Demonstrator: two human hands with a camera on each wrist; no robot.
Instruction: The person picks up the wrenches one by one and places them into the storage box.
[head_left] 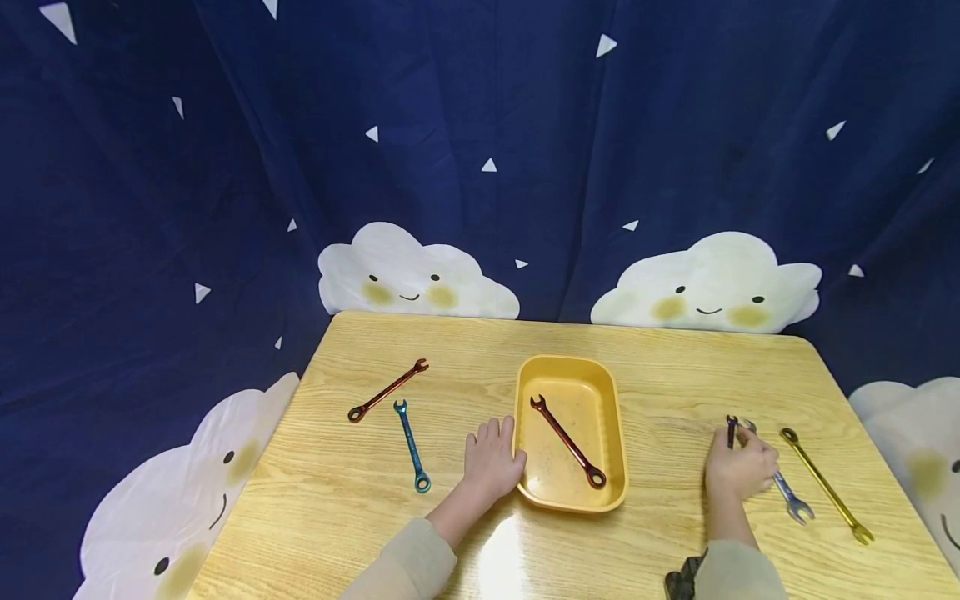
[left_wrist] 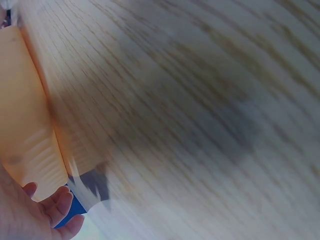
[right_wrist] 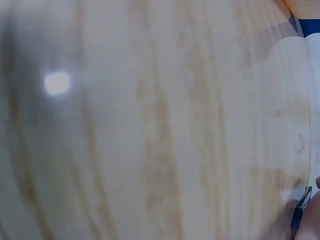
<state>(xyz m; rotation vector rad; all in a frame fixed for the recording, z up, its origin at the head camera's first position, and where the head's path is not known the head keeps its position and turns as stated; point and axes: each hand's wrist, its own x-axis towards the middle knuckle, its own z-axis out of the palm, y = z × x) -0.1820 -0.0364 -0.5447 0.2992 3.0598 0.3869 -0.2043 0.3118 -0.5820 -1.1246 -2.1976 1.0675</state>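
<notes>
My left hand (head_left: 492, 461) rests against the left side of a yellow plastic tray (head_left: 621, 467), its thumb at the rim and its fingers fairly straight. A red combination wrench (head_left: 564, 437) lies diagonally in the tray. To the right, my right hand (head_left: 738, 471) grips a dark purple wrench (head_left: 732, 427), whose end sticks out past the fingers; the rest is hidden by the hand. A blue-silver wrench (head_left: 790, 497) lies partly behind that hand. In the right wrist view, the held wrench (right_wrist: 300, 210) shows only at the lower right edge.
A gold wrench (head_left: 825, 486) lies at the table's right. Left of the tray are a dark red wrench (head_left: 387, 390) and a teal wrench (head_left: 411, 446). The wooden table (head_left: 465, 350) ends at a dark blue curtain (head_left: 450, 100) with cloud prints.
</notes>
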